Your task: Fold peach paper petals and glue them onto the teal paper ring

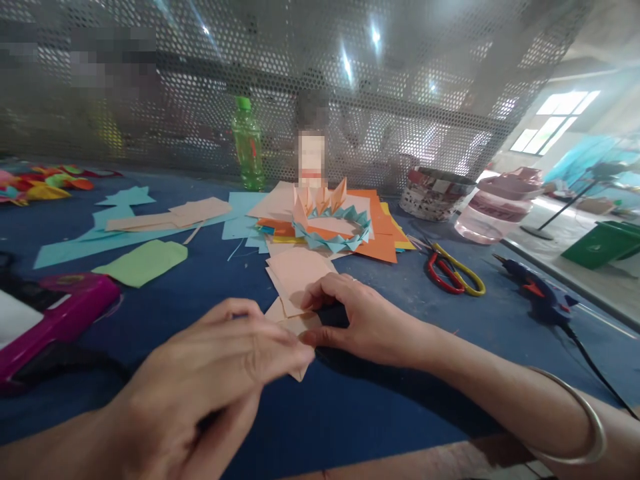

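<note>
- Peach paper (295, 325), and that's the centre of the action: a folded piece caught between both hands, just above the blue tabletop (320, 427)!
- Left hand (200, 380) working in a narrow pinch, fingertips (277, 331) closed on the paper's edge.
- Right hand (373, 327) in from the other side, just as narrow, thumb (314, 338) pressed to the paper, a silver bangle (575, 420) on that wrist.
- Loose peach sheets (297, 277) sit right at those fingers.
- Straight ahead, a folded paper crown (330, 223) of peach points and a teal ring, resting on orange sheets (380, 248).
- Out to the right, red-and-yellow-handled scissors (453, 272) and a blue hot glue gun (537, 295).
- Out to the left, a magenta glue gun (65, 320) near the left hand, then pale green paper (143, 262) and teal paper strips (100, 237).
- Further back, a green plastic bottle (247, 143) and a pink plastic jar (493, 213) - both before a perforated metal screen (350, 67).
</note>
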The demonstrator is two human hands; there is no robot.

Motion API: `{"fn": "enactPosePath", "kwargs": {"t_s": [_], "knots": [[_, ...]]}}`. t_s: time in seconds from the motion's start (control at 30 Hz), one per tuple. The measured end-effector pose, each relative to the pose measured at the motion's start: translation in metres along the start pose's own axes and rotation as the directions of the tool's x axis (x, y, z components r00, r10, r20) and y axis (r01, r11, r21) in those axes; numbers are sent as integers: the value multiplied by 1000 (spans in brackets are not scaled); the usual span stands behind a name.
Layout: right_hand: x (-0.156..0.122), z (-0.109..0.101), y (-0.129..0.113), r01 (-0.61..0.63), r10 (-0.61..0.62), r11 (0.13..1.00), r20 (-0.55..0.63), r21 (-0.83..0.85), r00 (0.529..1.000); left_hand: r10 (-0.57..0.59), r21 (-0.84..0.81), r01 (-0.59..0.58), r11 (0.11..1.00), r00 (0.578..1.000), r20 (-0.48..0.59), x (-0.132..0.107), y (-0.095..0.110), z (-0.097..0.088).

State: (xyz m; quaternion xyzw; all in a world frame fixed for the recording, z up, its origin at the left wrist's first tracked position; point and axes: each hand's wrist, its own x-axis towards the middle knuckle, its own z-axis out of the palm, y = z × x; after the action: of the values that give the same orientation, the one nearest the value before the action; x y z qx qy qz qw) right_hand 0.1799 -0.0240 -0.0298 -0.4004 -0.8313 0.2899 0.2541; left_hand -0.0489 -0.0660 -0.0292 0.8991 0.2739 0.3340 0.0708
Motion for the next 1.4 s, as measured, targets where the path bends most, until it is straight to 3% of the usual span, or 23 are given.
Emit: {"fn": "enactPosePath", "kwargs": {"t_s": [0.17, 0.37, 0.67, 0.77, 0.83, 0.9, 0.97, 1.03, 1.17, 1.3, 1.4], "knots": [[0, 1, -1, -13, 13, 1000, -17, -9, 1000, -216, 119, 213, 970, 976, 8, 16, -23, -2], [0, 1, -4, 4, -3, 1000, -33, 22, 999, -330, 132, 319, 939, 941, 77, 19, -35, 5], [-1, 3, -2, 47, -48, 999, -51, -22, 998, -289, 91, 280, 956, 951, 113, 24, -26, 0], [-2, 3, 0, 58, -61, 997, -49, -52, 997, -198, 30, 196, 980, 976, 90, 24, -15, -6], [-2, 2, 1, 75, -77, 996, -38, -58, 996, -98, -74, 111, 991, 983, 158, 23, -7, -12], [-1, 2, 2, 94, -96, 994, -34, -60, 995, -24, -125, 63, 990, 957, 290, 24, -1, -16], [-2, 1, 2, 99, -101, 993, -38, -63, 994, -13, -138, 73, 988, 918, 396, 25, 0, -18], [-2, 2, 2, 96, -99, 994, -43, -56, 994, -10, -136, 76, 988, 902, 432, 26, -3, -16], [-2, 3, 3, 89, -91, 995, -65, -43, 994, 99, -104, -65, 992, 924, 370, 25, -13, -11], [0, 3, 0, 79, -72, 996, -176, 30, 982, 239, 124, -262, 957, 955, 177, 20, -16, -9], [-1, 0, -5, 119, -103, 992, -251, 51, 963, 226, 283, -238, 929, 971, 75, 18, -11, -9]]}}
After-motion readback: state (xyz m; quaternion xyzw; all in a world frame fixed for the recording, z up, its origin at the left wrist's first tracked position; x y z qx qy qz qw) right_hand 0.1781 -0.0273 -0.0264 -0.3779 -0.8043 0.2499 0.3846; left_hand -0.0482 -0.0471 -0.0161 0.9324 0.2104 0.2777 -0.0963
